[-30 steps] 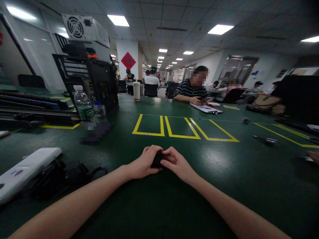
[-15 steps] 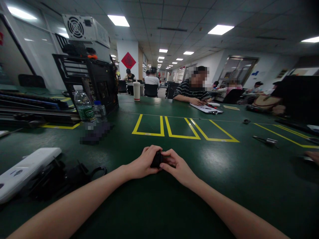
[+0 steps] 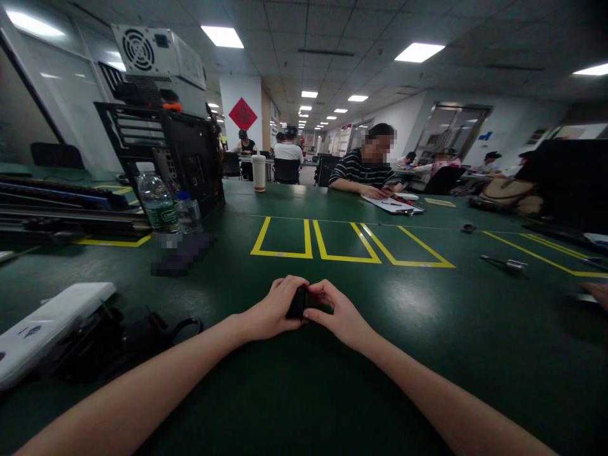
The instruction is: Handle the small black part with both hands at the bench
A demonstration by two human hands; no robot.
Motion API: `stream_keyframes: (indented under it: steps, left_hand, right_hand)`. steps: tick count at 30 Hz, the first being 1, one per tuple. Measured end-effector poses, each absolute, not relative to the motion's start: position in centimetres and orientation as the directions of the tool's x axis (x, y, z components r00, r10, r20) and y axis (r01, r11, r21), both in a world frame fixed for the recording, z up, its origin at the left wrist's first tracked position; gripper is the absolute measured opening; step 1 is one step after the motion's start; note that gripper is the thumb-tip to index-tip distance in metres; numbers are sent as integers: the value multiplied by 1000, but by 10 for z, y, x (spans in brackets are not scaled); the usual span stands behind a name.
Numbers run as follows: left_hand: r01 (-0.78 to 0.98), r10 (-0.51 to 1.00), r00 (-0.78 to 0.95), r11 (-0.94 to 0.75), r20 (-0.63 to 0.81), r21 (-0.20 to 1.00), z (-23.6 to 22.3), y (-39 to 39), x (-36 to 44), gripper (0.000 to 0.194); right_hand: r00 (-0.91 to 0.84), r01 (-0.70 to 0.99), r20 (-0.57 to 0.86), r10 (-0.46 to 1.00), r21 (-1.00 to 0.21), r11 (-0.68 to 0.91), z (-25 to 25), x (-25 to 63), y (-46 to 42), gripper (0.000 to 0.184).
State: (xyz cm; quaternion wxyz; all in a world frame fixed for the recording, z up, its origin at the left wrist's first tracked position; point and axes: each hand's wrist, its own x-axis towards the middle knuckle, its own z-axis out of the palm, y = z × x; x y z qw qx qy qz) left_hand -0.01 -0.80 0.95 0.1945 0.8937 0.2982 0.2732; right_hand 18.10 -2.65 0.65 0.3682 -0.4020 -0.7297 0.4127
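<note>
A small black object [image 3: 297,303], dark and boxy, sits between my two hands just above or on the green table [image 3: 294,392]; its kind I cannot make out. My left hand [image 3: 274,310] is wrapped over its left side, with the fingers across the top and the thumb below. From the other side, my right hand [image 3: 338,315] grips its right edge between thumb and fingers. Much of the object is hidden by the fingers.
Left of my forearm lie a white power strip [image 3: 57,326] and black plugs with cable [image 3: 142,335]. Bottles [image 3: 159,206] stand before a black computer case [image 3: 180,152]. Yellow tape outlines [image 3: 280,254] mark the table. Across sits a person [image 3: 356,171] by a clipboard [image 3: 392,204].
The view has shifted very slightly. Both hands keep their hold on the black object, with hardly any movement of the fingers.
</note>
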Motion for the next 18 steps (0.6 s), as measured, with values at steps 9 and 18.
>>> stream_keyframes:
  steps: [9,18]
  left_hand:
    - [409,636,675,-744,372,529,8,-8,-1,58]
    - [424,651,692,-716,312,554,20,-12,-1,53]
  right_hand:
    - [-420,280,283,862,-863,420,4,181,-29,23]
    - [-380,224,175,908,-935,274,3,178,-27,29]
